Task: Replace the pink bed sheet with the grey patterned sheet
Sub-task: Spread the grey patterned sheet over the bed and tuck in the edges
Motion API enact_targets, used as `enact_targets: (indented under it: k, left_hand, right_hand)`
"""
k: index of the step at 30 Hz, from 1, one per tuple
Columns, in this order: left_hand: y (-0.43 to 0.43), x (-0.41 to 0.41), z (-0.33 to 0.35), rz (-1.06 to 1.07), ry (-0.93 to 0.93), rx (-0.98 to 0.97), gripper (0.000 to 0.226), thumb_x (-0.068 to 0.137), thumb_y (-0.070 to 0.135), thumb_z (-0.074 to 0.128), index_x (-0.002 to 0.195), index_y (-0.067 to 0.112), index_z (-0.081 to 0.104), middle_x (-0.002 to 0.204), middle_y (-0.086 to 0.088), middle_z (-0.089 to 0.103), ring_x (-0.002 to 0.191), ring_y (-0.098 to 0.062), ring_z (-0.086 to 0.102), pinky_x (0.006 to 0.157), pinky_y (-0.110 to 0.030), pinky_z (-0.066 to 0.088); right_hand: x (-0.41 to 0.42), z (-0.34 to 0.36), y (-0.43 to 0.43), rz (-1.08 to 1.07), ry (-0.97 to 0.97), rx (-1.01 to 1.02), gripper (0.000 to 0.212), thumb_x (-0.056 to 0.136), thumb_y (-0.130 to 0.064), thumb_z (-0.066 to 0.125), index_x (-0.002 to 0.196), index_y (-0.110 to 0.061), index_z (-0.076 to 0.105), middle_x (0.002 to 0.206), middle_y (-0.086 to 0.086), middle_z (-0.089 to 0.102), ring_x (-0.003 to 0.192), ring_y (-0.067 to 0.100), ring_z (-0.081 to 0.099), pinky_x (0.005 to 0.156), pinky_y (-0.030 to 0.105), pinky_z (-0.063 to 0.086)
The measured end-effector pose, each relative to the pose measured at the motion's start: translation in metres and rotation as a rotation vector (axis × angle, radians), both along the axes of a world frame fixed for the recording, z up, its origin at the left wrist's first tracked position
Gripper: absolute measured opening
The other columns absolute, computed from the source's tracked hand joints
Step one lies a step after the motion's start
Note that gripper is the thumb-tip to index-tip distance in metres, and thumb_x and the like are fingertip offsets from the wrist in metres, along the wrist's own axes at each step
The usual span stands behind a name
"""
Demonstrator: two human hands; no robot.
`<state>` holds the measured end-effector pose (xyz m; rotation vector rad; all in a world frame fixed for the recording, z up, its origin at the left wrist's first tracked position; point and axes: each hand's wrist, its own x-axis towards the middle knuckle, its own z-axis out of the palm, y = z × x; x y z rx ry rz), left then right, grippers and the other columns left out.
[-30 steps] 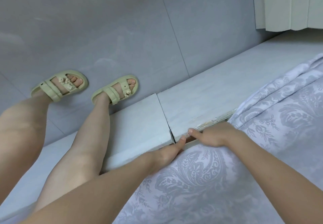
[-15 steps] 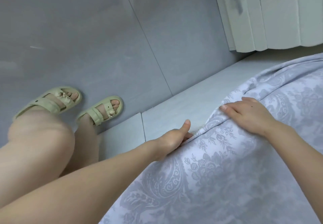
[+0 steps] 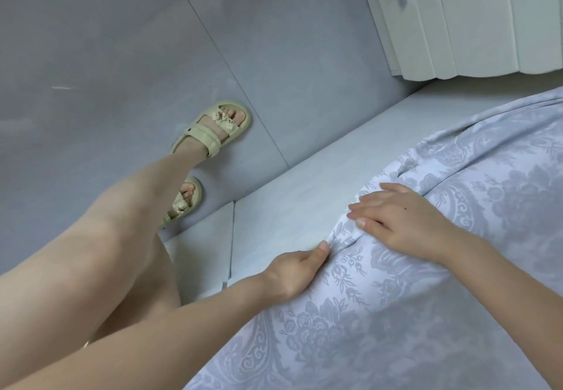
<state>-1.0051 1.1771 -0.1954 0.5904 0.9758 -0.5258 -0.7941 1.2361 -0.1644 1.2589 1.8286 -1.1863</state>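
Observation:
The grey patterned sheet (image 3: 411,298) covers the mattress across the lower right of the head view, with a few folds near its edge. My left hand (image 3: 294,270) is at the sheet's edge beside the bed frame; its thumb lies along the fabric and its fingers are hidden under the edge. My right hand (image 3: 396,219) lies flat on top of the sheet a little further along, fingers straight and pointing toward the edge. No pink sheet is in view.
A pale wooden bed frame ledge (image 3: 304,200) runs along the mattress edge, with a seam in it. Beyond it lies grey tiled floor (image 3: 122,54), where my legs and sandalled feet (image 3: 213,127) stand. A white panelled cabinet (image 3: 472,18) is at the top right.
My right hand left the mattress edge and now lies flat on top of the sheet further along. My left hand stayed at the edge. My feet shifted and the view swung toward the cabinet.

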Motion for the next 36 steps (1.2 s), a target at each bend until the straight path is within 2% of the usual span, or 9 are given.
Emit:
enact_targets:
  k: [5,11,13,16,18,21,26,29,36]
  left_hand:
    - [0.008,0.024,-0.002,-0.004,0.087,-0.241,0.071,0.086,0.074,0.014,0.138,0.036,0.045,0.147,0.008,0.040,0.136,-0.014,0.034,0.117,-0.035,0.017]
    - [0.009,0.034,0.014,-0.032,0.112,-0.316,0.070,0.093,0.065,0.022,0.117,0.011,0.060,0.129,-0.006,0.057,0.125,-0.024,0.048,0.102,-0.029,0.034]
    - [0.014,0.033,0.011,-0.034,0.127,-0.371,0.064,0.093,0.065,0.021,0.109,0.021,0.063,0.117,0.003,0.062,0.118,-0.016,0.053,0.090,-0.023,0.034]
    - [0.032,0.036,0.002,0.043,0.049,-0.420,0.072,0.092,0.065,0.012,0.117,0.021,0.062,0.118,0.004,0.063,0.110,-0.013,0.057,0.097,-0.023,0.037]
    - [0.048,0.035,-0.007,0.208,0.154,-0.344,0.073,0.094,0.060,0.012,0.105,0.013,0.067,0.101,-0.002,0.069,0.094,-0.016,0.064,0.091,-0.025,0.045]
    - [0.057,0.034,-0.009,0.319,0.124,-0.308,0.069,0.097,0.057,0.013,0.110,0.016,0.067,0.111,0.000,0.069,0.104,-0.011,0.064,0.091,-0.017,0.045]
    - [0.034,0.075,0.010,0.129,-0.033,-0.355,0.073,0.088,0.073,0.011,0.134,0.032,0.050,0.137,0.017,0.048,0.127,-0.002,0.041,0.113,-0.023,0.018]
    - [0.046,0.095,0.005,0.043,0.016,-0.327,0.071,0.089,0.071,0.012,0.133,0.031,0.051,0.136,0.013,0.048,0.126,-0.008,0.043,0.107,-0.022,0.021]
    - [0.071,0.092,-0.014,0.060,0.084,-0.208,0.071,0.096,0.059,0.013,0.093,0.014,0.067,0.090,0.001,0.065,0.083,-0.016,0.058,0.077,-0.020,0.044]
  right_hand:
    - [-0.002,-0.003,0.009,0.195,-0.008,-0.188,0.059,0.093,-0.053,0.007,0.132,-0.040,0.050,0.146,-0.019,0.040,0.138,0.002,0.027,0.114,0.030,0.007]
    - [0.018,0.037,0.009,0.095,0.061,-0.213,0.095,0.080,-0.069,-0.019,0.097,-0.025,0.064,0.094,-0.014,0.068,0.093,0.004,0.056,0.089,0.022,0.026]
    - [0.015,0.035,0.013,0.112,-0.020,-0.325,0.081,0.086,-0.071,-0.001,0.092,-0.023,0.064,0.089,-0.010,0.065,0.098,0.011,0.057,0.080,0.025,0.025]
    - [0.002,0.006,0.030,0.141,-0.246,-0.603,0.081,0.080,-0.082,0.013,0.107,-0.025,0.065,0.122,0.004,0.062,0.122,0.022,0.050,0.091,0.033,0.033]
    - [0.002,-0.010,0.038,0.064,-0.323,-0.766,0.089,0.078,-0.084,0.014,0.138,-0.027,0.047,0.147,0.006,0.041,0.136,0.024,0.036,0.105,0.033,0.028]
    - [0.004,-0.009,0.043,-0.092,-0.287,-0.922,0.077,0.087,-0.075,0.018,0.148,-0.028,0.028,0.156,0.005,0.024,0.143,0.021,0.023,0.111,0.032,0.019]
    - [0.035,0.023,0.040,-0.093,-0.209,-0.376,0.071,0.088,-0.072,0.009,0.117,-0.035,0.063,0.115,0.000,0.066,0.114,0.021,0.055,0.088,0.032,0.036]
    - [0.078,0.027,0.056,-0.056,-0.125,0.055,0.083,0.075,-0.071,0.001,0.115,-0.034,0.064,0.111,-0.010,0.068,0.111,0.014,0.055,0.101,0.029,0.029]
    - [0.136,0.033,0.060,-0.133,-0.130,-0.293,0.109,0.037,-0.103,-0.001,0.115,-0.054,0.057,0.130,-0.037,0.047,0.127,0.002,0.042,0.106,0.025,0.026]
